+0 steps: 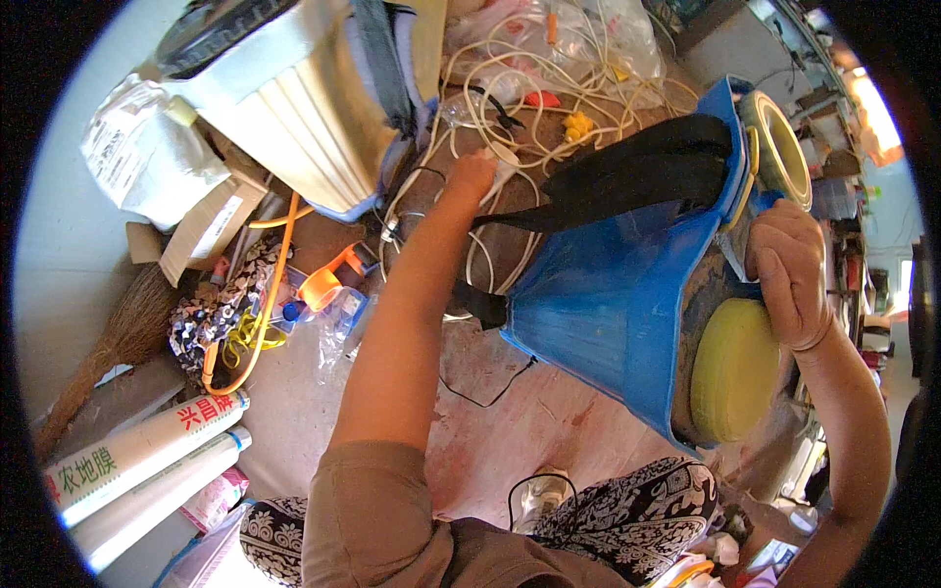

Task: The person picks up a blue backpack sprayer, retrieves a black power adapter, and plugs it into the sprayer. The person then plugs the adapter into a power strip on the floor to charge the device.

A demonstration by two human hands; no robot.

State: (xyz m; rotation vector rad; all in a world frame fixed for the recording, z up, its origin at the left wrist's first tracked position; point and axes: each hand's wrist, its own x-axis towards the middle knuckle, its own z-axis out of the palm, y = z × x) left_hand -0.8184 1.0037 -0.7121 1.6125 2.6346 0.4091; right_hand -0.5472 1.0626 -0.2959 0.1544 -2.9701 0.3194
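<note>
A blue plastic backpack sprayer tank (603,294) lies tilted before me, its top turned to the right. My right hand (790,272) is closed at that top end, between a round pale-rimmed filler opening (775,151) and a yellow round lid (735,371); the fingers seem to wrap a handle, mostly hidden. Black shoulder straps (639,165) hang off the tank's upper side. Beyond it, my left hand (474,175) reaches down into a loose tangle of cream hose (566,151). Its fingers are curled round a pale plastic piece (503,153), partly covered by the hand.
A second, cream sprayer tank (294,140) stands at upper left. Near it lie an orange hose (276,294), a clear bottle (342,312) and a straw broom (125,342). Long film rolls (154,456) rest at lower left. Plastic bags (632,51) lie behind the tangle.
</note>
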